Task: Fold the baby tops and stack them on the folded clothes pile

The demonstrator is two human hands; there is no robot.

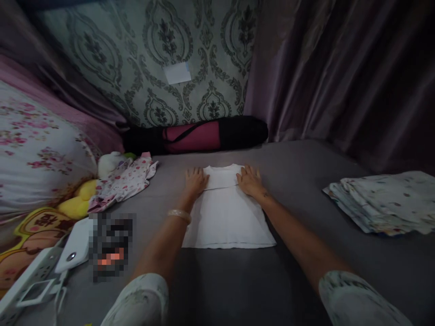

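A small white shirt point(231, 217) lies flat on the grey bed sheet, its neckline away from me and its hem towards me. A fold or seam runs across its upper part. My left hand point(197, 179) rests at the shirt's upper left side with the fingers spread, some on the cloth's edge. On the opposite shoulder, my right hand point(249, 180) lies palm down, its fingers also apart and touching the fabric. A pale bangle point(179, 215) circles my left wrist. Both palms are hidden from view.
Folded patterned cloths point(384, 201) are stacked at the right. To the left are a printed garment point(127, 181), plush toys, a white power bank point(77, 244), a power strip point(30, 283) and a pixelated patch. A black-and-pink long bag point(193, 136) lies by the wall.
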